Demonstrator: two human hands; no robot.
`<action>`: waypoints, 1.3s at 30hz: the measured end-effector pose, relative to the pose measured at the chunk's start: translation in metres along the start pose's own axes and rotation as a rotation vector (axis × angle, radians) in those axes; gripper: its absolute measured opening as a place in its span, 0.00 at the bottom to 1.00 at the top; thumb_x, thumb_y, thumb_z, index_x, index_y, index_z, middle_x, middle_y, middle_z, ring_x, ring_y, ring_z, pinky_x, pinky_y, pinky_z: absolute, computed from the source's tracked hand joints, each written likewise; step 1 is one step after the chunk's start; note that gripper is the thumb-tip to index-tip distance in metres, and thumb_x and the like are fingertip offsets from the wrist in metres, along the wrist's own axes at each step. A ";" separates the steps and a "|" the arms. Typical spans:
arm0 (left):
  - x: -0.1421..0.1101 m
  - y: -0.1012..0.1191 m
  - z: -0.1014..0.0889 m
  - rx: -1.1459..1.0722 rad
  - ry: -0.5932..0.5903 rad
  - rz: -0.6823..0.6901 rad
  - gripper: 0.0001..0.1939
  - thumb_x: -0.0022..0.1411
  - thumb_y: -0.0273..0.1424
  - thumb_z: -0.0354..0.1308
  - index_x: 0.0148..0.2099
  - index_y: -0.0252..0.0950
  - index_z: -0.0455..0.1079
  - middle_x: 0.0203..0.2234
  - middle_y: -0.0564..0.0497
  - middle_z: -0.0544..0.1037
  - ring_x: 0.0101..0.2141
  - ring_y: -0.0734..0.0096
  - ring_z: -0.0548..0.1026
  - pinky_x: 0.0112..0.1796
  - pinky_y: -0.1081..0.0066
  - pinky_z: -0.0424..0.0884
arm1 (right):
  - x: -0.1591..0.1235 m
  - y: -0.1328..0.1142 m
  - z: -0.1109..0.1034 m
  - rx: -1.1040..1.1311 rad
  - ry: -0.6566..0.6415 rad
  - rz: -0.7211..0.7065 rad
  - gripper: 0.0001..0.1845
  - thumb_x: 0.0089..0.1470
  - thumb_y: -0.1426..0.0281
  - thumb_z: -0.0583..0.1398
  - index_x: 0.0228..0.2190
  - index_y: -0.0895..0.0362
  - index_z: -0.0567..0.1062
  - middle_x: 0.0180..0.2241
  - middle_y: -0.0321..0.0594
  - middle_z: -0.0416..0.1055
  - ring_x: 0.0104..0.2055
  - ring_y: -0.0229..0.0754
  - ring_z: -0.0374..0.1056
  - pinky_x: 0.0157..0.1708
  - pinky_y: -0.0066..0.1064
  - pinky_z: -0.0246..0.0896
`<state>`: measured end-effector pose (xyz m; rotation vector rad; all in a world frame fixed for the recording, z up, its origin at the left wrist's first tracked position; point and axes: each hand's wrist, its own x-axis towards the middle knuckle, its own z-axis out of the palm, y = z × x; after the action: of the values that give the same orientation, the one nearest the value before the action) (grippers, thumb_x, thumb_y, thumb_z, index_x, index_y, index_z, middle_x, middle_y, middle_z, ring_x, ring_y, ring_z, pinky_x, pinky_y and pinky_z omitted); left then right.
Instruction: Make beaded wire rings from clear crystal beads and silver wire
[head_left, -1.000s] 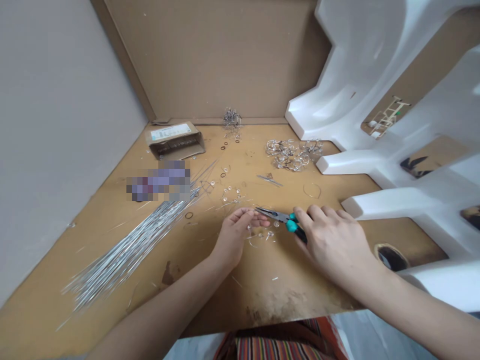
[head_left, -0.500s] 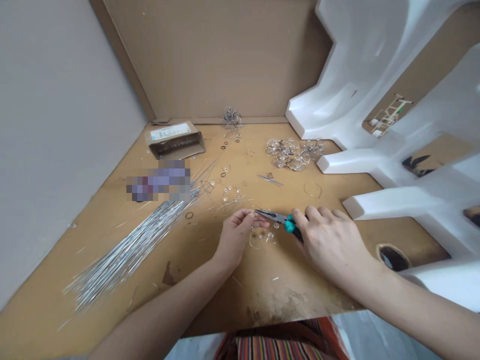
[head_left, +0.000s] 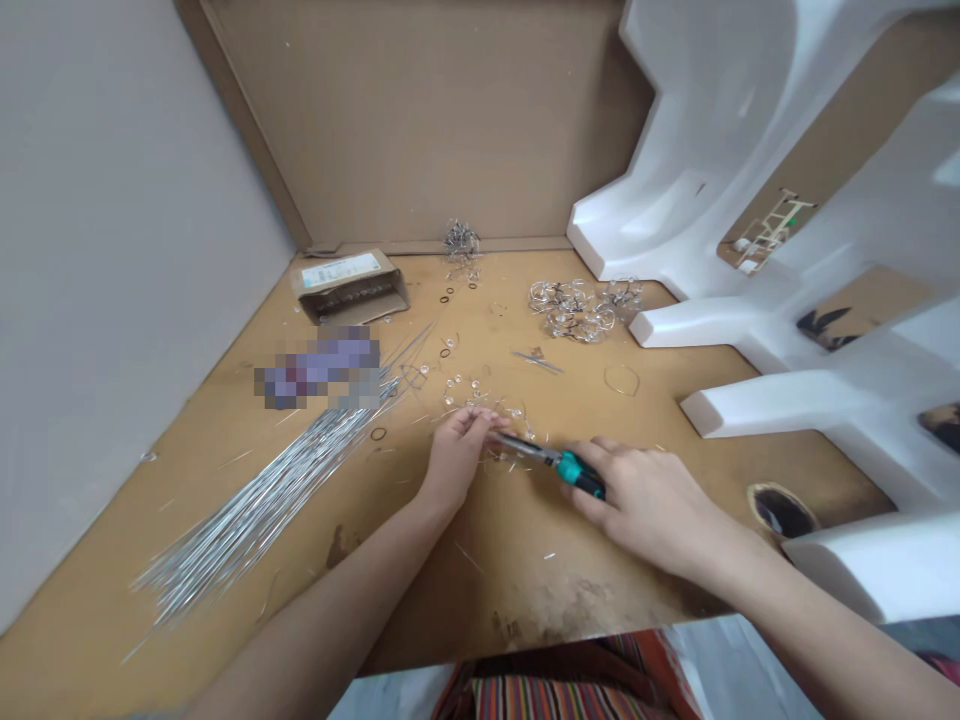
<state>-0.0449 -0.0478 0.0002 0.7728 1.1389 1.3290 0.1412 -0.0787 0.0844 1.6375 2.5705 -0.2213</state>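
While my right hand point(head_left: 649, 505) clenches the teal-handled needle-nose pliers point(head_left: 570, 470), their tips reach my left hand point(head_left: 457, 458), its fingers curled closed around something too small to make out. Both hands are over the tan desk point(head_left: 525, 590), just below a scatter of clear beads point(head_left: 461, 392), with a long bundle of silver wires point(head_left: 255, 510) off to my left.

A tan worktop point(head_left: 525, 590) runs back into a corner, with a plain grey wall point(head_left: 112, 250) along its left edge and a brown cardboard panel point(head_left: 412, 120) standing at its far edge. Bulky white moulded packing point(head_left: 720, 130) overhangs the right side, and a pale floor point(head_left: 750, 670) shows below the near edge.
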 end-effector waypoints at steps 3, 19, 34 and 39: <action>-0.001 0.002 -0.002 -0.061 -0.046 -0.068 0.08 0.52 0.32 0.57 0.31 0.32 0.66 0.30 0.46 0.78 0.30 0.68 0.77 0.32 0.70 0.71 | 0.008 0.018 0.008 -0.037 0.066 0.113 0.17 0.54 0.60 0.49 0.42 0.53 0.68 0.36 0.40 0.71 0.34 0.44 0.68 0.27 0.31 0.50; -0.007 0.004 0.000 -0.185 -0.303 -0.147 0.11 0.55 0.35 0.56 0.38 0.32 0.69 0.31 0.45 0.78 0.31 0.68 0.76 0.32 0.71 0.70 | 0.037 0.045 0.055 -0.041 0.263 0.032 0.22 0.54 0.60 0.51 0.48 0.58 0.66 0.45 0.48 0.65 0.47 0.48 0.58 0.43 0.37 0.53; -0.005 0.003 -0.002 -0.041 -0.373 -0.173 0.18 0.57 0.39 0.54 0.43 0.30 0.70 0.37 0.40 0.76 0.37 0.62 0.75 0.39 0.65 0.69 | 0.074 0.030 0.034 1.086 -0.083 -0.143 0.14 0.50 0.62 0.56 0.31 0.60 0.73 0.23 0.36 0.70 0.26 0.35 0.64 0.30 0.28 0.59; -0.003 0.004 -0.007 0.182 -0.272 -0.048 0.14 0.55 0.39 0.56 0.38 0.33 0.72 0.33 0.47 0.76 0.34 0.69 0.72 0.34 0.72 0.68 | 0.085 0.030 0.042 1.317 -0.106 -0.121 0.12 0.47 0.63 0.60 0.28 0.60 0.73 0.24 0.35 0.68 0.22 0.30 0.59 0.25 0.25 0.56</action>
<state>-0.0526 -0.0510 0.0018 1.0191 1.0612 1.0527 0.1321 0.0031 0.0282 1.5038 2.4448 -2.2700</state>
